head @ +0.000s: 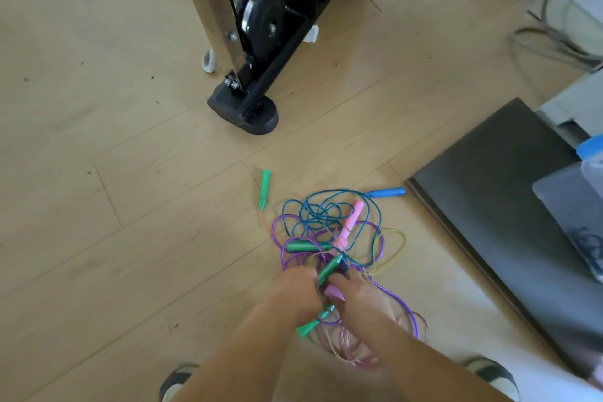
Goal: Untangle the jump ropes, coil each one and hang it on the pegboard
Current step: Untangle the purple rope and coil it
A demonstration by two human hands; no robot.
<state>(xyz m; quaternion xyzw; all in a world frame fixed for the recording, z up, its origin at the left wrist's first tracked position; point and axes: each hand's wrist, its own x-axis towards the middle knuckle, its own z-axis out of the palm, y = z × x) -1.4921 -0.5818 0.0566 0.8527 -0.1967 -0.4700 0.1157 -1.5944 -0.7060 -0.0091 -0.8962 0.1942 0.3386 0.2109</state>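
Note:
A tangle of jump ropes point(329, 225) lies on the wooden floor: blue, purple, yellow and pink cords looped over each other. A blue handle point(386, 192) and a green handle point(265, 188) stick out at the far side, with pink handles point(350, 222) in the middle. My left hand point(298, 295) grips green handles point(329, 268) at the near edge of the pile. My right hand point(362, 295) holds purple cord and a pink handle beside it. Both hands are blurred. No pegboard is in view.
The black base and wheel of an exercise machine point(254, 75) stands just beyond the pile. A dark mat point(509, 202) lies at the right with a clear plastic bin point(580, 206) on it. Grey cables point(554, 39) trail at the far right. My shoes point(492, 375) show at the bottom.

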